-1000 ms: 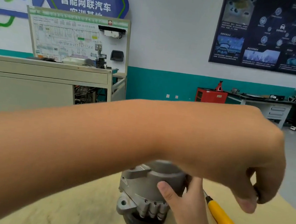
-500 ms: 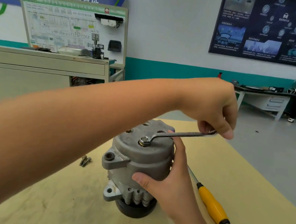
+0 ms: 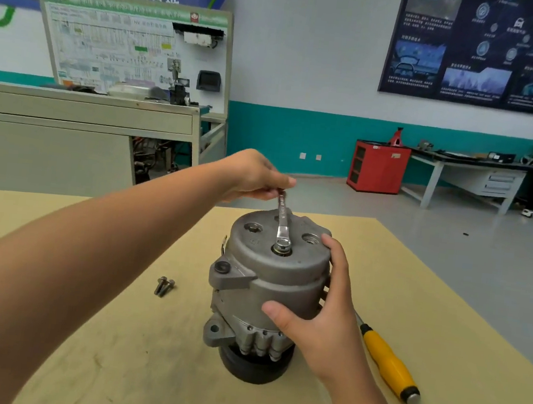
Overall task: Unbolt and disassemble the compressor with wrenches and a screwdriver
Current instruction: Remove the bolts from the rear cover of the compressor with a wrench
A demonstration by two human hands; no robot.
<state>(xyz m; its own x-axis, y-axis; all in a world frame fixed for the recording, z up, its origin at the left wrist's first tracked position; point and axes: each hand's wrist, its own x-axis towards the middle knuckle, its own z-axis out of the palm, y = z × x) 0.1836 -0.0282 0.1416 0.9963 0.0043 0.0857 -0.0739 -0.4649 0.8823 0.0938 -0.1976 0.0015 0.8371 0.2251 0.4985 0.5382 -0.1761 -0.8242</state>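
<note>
Wrench (image 3: 282, 220) swung from right of compressor (image 3: 270, 278) to its far side | left fingers (image 3: 279, 180) pinched its end, right fingers (image 3: 335, 252) gripped compressor | head needed to stay square on bolt (image 3: 282, 244)

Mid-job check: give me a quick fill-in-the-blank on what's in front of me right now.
The left hand grips the wrench, set on a bolt on the compressor's ____ face.
____ loose bolts lie on the table.
The screwdriver, by the right hand, has a ____ handle.
Missing: top; two; yellow.
</note>
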